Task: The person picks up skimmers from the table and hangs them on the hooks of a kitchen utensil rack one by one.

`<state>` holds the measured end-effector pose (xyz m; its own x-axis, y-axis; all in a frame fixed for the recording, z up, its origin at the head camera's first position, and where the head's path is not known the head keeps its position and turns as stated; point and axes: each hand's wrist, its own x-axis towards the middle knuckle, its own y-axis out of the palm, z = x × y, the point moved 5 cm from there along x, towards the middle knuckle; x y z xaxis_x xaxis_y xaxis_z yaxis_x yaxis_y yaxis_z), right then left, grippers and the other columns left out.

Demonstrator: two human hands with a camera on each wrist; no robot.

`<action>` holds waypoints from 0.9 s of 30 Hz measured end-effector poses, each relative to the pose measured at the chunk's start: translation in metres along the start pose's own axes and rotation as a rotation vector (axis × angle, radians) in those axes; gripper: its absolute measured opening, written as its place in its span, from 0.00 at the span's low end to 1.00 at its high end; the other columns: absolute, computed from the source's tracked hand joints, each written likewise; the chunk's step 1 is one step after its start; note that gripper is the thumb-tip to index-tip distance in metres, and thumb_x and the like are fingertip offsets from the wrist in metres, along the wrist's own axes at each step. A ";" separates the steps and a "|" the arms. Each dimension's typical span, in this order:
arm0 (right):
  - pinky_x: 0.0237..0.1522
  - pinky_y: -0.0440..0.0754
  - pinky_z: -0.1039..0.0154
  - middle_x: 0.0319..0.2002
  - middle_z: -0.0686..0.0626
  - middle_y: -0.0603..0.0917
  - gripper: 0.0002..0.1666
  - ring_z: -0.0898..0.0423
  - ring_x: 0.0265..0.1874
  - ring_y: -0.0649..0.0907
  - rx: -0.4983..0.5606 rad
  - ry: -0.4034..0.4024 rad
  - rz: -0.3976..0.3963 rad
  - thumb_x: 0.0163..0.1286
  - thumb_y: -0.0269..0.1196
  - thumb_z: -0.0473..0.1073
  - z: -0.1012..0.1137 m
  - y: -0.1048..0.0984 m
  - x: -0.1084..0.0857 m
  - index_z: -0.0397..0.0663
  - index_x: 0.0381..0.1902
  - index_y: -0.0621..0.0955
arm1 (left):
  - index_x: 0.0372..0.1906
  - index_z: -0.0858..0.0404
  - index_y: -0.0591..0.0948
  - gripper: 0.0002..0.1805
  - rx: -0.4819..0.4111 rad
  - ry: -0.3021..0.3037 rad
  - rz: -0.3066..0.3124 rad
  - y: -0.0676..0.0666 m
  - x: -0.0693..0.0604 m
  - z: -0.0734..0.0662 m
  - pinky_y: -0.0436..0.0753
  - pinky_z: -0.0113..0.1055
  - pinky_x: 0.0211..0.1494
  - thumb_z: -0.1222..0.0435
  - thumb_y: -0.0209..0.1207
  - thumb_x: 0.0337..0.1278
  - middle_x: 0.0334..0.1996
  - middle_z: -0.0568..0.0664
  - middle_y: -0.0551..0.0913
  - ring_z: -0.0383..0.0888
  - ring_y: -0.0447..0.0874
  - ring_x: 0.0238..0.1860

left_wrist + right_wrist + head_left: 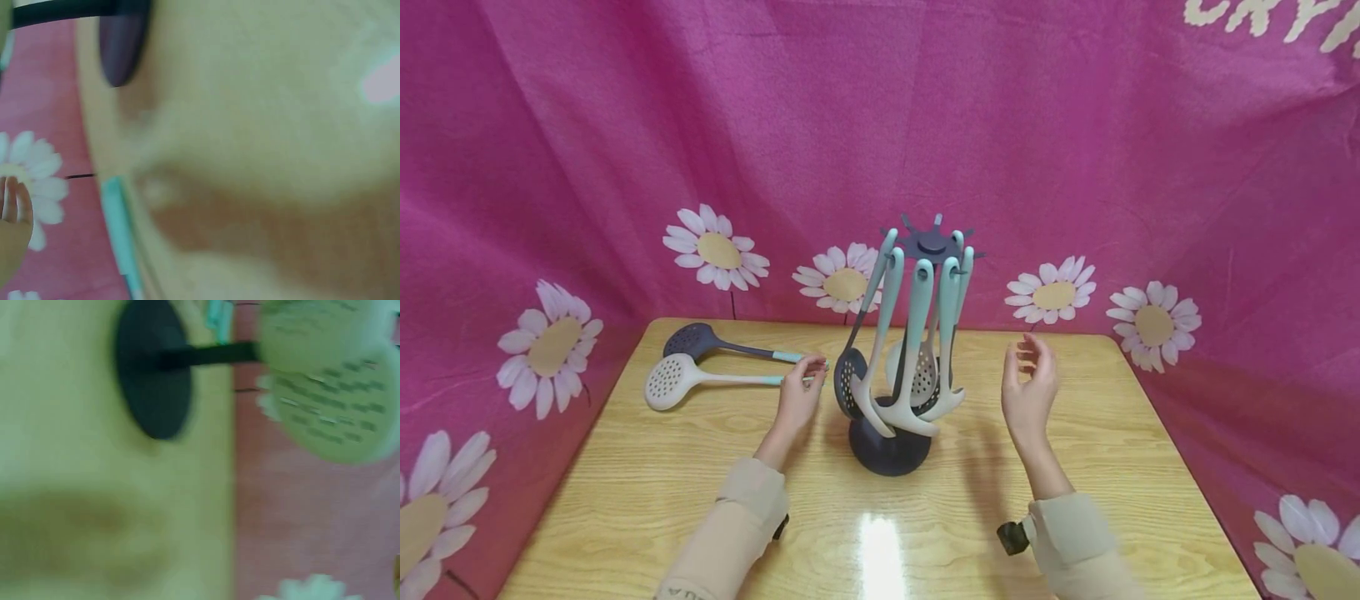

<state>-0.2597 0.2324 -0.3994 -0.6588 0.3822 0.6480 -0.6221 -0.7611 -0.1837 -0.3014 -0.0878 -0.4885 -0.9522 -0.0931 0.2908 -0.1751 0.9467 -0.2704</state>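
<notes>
Your head view is bright and mostly sharp; light seems to fall from above, leaving a hard white glare on the near part of the desk (625, 467) and a soft shadow beside your right forearm (1048, 471). Your left wrist view is duller and badly blurred, with a broad brown shadow, a pinkish-white glare at right and a desk edge that bows. Your right wrist view is hazy, softening the dark base (156, 369) and smearing the perforated utensil heads (337, 419).
</notes>
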 end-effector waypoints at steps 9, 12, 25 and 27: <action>0.29 0.69 0.80 0.41 0.35 0.75 0.19 0.48 0.36 0.78 -0.104 0.509 0.152 0.61 0.54 0.30 -0.063 0.022 -0.080 0.28 0.50 0.70 | 0.42 0.66 0.79 0.13 0.070 0.108 0.231 0.055 0.004 0.123 0.79 0.33 0.37 0.75 0.56 0.49 0.32 0.53 0.82 0.45 0.81 0.33; 0.31 0.74 0.74 0.42 0.33 0.76 0.20 0.44 0.37 0.79 -0.160 0.595 0.238 0.59 0.56 0.31 -0.068 0.031 -0.102 0.26 0.50 0.70 | 0.38 0.64 0.81 0.09 0.104 0.061 0.296 0.071 0.005 0.157 0.79 0.37 0.38 0.70 0.62 0.48 0.29 0.52 0.83 0.45 0.82 0.32; 0.38 0.80 0.59 0.40 0.34 0.78 0.29 0.45 0.38 0.81 0.004 0.584 0.427 0.55 0.63 0.39 -0.103 0.064 -0.163 0.24 0.51 0.71 | 0.39 0.61 0.79 0.18 0.170 0.069 0.292 0.117 0.008 0.256 0.78 0.33 0.35 0.64 0.69 0.36 0.31 0.48 0.82 0.39 0.79 0.32; 0.40 0.80 0.56 0.41 0.31 0.77 0.27 0.43 0.39 0.81 -0.044 0.543 0.483 0.54 0.61 0.33 -0.080 0.063 -0.159 0.21 0.50 0.71 | 0.41 0.57 0.78 0.21 0.168 0.073 0.288 0.130 0.014 0.299 0.78 0.33 0.34 0.61 0.70 0.35 0.32 0.45 0.81 0.37 0.79 0.32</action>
<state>-0.2280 0.1653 -0.5736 -0.9742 0.2236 0.0309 -0.2174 -0.8931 -0.3939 -0.4126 -0.0579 -0.7944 -0.9491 0.1991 0.2439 0.0539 0.8660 -0.4971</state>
